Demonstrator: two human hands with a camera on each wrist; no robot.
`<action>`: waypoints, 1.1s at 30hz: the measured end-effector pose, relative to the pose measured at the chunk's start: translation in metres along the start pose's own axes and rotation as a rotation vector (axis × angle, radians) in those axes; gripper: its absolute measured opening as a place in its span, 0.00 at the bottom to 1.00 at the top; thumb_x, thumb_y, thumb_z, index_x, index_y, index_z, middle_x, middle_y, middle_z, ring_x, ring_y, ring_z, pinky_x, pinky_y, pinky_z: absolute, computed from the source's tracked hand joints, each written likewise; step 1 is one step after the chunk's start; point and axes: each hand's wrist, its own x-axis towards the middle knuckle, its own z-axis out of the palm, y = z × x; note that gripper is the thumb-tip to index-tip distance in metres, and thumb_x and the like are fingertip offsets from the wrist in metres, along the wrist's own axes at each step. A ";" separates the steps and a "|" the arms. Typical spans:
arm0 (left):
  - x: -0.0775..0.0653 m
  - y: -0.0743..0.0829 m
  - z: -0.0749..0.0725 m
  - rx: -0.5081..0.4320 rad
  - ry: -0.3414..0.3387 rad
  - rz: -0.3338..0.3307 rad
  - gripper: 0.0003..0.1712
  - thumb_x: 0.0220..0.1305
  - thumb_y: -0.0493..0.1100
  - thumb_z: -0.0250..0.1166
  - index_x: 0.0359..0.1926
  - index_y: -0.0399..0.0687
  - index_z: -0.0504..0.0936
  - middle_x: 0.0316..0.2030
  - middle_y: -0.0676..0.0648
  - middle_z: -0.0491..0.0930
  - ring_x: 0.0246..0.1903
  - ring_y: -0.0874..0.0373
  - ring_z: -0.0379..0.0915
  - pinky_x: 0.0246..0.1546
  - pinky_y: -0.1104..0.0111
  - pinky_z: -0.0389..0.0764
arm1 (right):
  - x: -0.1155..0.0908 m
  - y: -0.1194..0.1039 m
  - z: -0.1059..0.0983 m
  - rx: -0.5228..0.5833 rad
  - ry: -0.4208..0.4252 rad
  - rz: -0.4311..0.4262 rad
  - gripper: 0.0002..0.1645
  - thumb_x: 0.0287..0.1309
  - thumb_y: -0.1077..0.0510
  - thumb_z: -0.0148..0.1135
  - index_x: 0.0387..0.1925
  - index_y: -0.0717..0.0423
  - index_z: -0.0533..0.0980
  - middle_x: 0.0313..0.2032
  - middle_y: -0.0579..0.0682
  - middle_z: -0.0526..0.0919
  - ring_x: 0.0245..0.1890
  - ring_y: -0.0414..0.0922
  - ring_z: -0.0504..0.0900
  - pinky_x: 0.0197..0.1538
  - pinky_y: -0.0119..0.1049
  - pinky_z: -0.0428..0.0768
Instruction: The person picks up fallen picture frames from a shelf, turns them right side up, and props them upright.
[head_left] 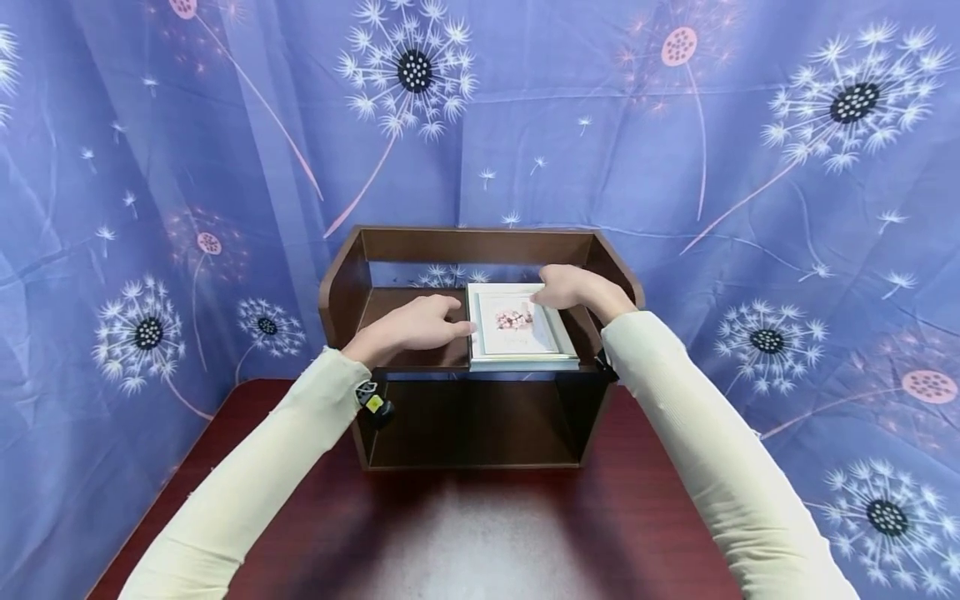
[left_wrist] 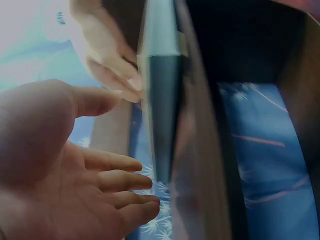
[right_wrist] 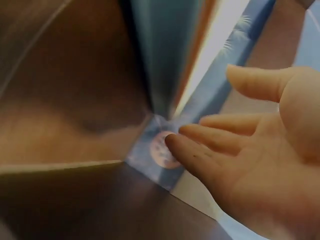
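Observation:
A small stack of books (head_left: pixel 517 329) lies flat on the upper shelf of a dark brown wooden rack (head_left: pixel 472 243); the top one has a white cover with a pink flower picture. My left hand (head_left: pixel 420 323) is at the stack's left side, thumb tip by its edge; whether it touches cannot be told. In the left wrist view its fingers are loosely extended beside the blurred stack (left_wrist: pixel 162 100). Over the stack's far right corner is my right hand (head_left: pixel 573 287). The right wrist view shows that hand's fingers (right_wrist: pixel 220 137) extended, holding nothing.
The rack stands on a dark red table (head_left: pixel 660 492), its lower compartment (head_left: pixel 472 421) below the shelf. Its raised side panels flank both hands. A blue curtain (head_left: pixel 540 125) with dandelion prints hangs behind and at both sides.

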 end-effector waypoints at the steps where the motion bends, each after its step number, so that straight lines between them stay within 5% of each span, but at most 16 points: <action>1: 0.003 0.000 0.002 0.032 -0.006 0.015 0.42 0.77 0.60 0.56 0.78 0.35 0.64 0.75 0.38 0.70 0.76 0.45 0.66 0.78 0.51 0.68 | 0.003 0.001 0.002 0.003 0.001 0.005 0.27 0.76 0.52 0.49 0.63 0.70 0.72 0.60 0.67 0.77 0.57 0.57 0.77 0.62 0.49 0.75; 6: 0.005 -0.004 0.008 0.087 -0.021 0.049 0.32 0.77 0.60 0.55 0.63 0.37 0.78 0.53 0.39 0.85 0.52 0.49 0.81 0.58 0.57 0.79 | 0.017 0.008 0.012 -0.019 0.019 0.000 0.18 0.70 0.59 0.45 0.48 0.69 0.75 0.49 0.62 0.78 0.45 0.52 0.73 0.54 0.45 0.73; 10: 0.004 -0.007 0.011 0.063 -0.031 0.068 0.25 0.78 0.61 0.55 0.36 0.45 0.79 0.31 0.46 0.78 0.30 0.54 0.72 0.41 0.64 0.72 | 0.022 0.013 0.017 -0.025 0.042 0.021 0.11 0.67 0.59 0.45 0.33 0.61 0.72 0.35 0.56 0.74 0.36 0.49 0.71 0.50 0.43 0.73; 13: 0.005 -0.007 0.014 0.055 -0.034 0.087 0.26 0.78 0.63 0.54 0.32 0.47 0.77 0.28 0.49 0.75 0.28 0.55 0.71 0.40 0.65 0.71 | 0.023 0.016 0.020 -0.041 0.069 0.031 0.12 0.66 0.59 0.46 0.25 0.55 0.66 0.28 0.51 0.68 0.32 0.49 0.69 0.48 0.43 0.73; 18: 0.006 -0.007 0.019 0.026 -0.029 0.101 0.24 0.77 0.63 0.55 0.41 0.48 0.80 0.29 0.49 0.77 0.33 0.55 0.76 0.49 0.63 0.74 | 0.025 0.015 0.021 -0.030 0.088 0.031 0.10 0.66 0.58 0.47 0.28 0.56 0.68 0.32 0.54 0.72 0.36 0.51 0.71 0.55 0.49 0.73; 25: 0.009 -0.010 0.022 -0.072 -0.052 0.070 0.23 0.78 0.61 0.56 0.35 0.49 0.79 0.16 0.53 0.72 0.20 0.59 0.66 0.52 0.62 0.73 | 0.029 0.013 0.025 0.010 0.123 0.048 0.09 0.63 0.60 0.46 0.26 0.54 0.65 0.32 0.54 0.70 0.38 0.53 0.69 0.62 0.55 0.69; 29: 0.012 -0.009 0.024 -0.080 -0.041 0.042 0.26 0.78 0.62 0.56 0.55 0.45 0.82 0.13 0.54 0.68 0.16 0.60 0.58 0.55 0.62 0.73 | 0.030 0.014 0.026 0.008 0.150 0.057 0.09 0.62 0.60 0.46 0.25 0.54 0.65 0.33 0.55 0.72 0.42 0.55 0.71 0.67 0.57 0.70; 33: 0.011 -0.009 0.025 -0.096 -0.029 0.012 0.38 0.77 0.63 0.58 0.76 0.45 0.69 0.12 0.53 0.68 0.16 0.60 0.57 0.54 0.61 0.73 | 0.029 0.012 0.025 0.022 0.180 0.059 0.10 0.63 0.60 0.47 0.24 0.54 0.64 0.32 0.54 0.70 0.40 0.55 0.71 0.68 0.57 0.69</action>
